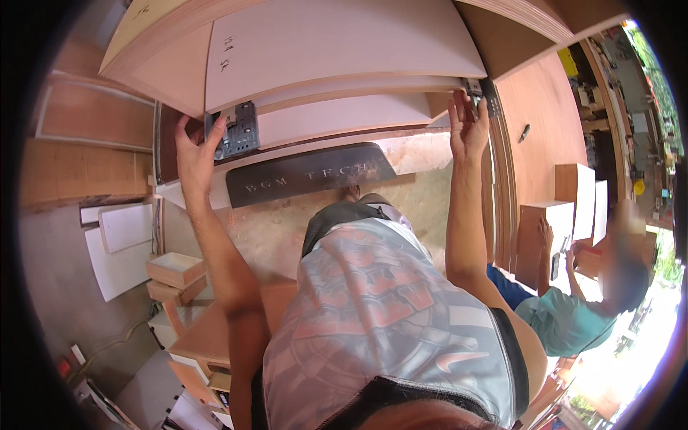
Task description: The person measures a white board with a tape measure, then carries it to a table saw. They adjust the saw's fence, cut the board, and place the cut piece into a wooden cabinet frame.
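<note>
A white panel [337, 50] with plywood edges spans the top, metal hardware at both lower corners. My left hand [197, 147] grips the left metal bracket [239, 132], thumb on it and fingers curled round the dark edge beside it. On the right, my right hand [469, 126] has its palm up and fingers apart, slightly bent, their tips at the right metal fitting [481, 99] under the panel's corner; whether they press on it I cannot tell. Below the panels lies a dark lettered board [301, 179].
A co-worker [573, 315] at the right has both hands at white-faced wooden boxes [534, 244]. Shallow wooden boxes [175, 269] and white boards [107, 261] stand at the left. A tall wooden panel [537, 129] and shelving [605, 136] are on the right.
</note>
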Tool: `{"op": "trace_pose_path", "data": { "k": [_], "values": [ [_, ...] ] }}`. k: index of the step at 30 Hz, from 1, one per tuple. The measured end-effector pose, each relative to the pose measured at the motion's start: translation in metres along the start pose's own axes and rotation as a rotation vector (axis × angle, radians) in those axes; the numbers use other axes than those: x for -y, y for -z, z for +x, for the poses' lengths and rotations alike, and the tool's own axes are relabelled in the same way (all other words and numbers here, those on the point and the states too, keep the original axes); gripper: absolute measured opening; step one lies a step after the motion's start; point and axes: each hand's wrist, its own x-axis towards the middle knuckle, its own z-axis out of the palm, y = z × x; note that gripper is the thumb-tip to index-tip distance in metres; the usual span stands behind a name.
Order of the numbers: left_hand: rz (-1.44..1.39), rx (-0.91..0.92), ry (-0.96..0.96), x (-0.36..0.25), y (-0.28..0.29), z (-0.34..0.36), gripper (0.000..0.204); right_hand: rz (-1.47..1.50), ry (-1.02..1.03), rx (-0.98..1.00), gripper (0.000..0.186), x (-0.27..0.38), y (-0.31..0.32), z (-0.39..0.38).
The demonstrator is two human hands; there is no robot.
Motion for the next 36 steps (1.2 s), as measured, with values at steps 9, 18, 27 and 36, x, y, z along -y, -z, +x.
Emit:
{"op": "trace_pose_path", "data": {
  "k": [9, 18, 27, 36],
  "values": [
    [0.583, -0.075, -0.152, -0.016, -0.006, 0.019, 0.087, 0.077, 0.036, -0.051, 0.028, -0.001, -0.005, -0.001],
    [0.644, -0.03, -0.132, -0.004, 0.004, 0.037, 0.078, 0.107, 0.042, -0.035, 0.03, 0.0, -0.003, -0.002],
    [0.589, -0.028, -0.137, -0.004, 0.003, 0.037, 0.072, -0.003, 0.045, -0.046, 0.027, 0.007, -0.003, -0.005],
    [0.621, -0.072, -0.081, -0.021, -0.002, 0.025, 0.074, -1.073, 0.868, -0.408, 0.045, 0.04, -0.01, -0.022]
  ]
}}
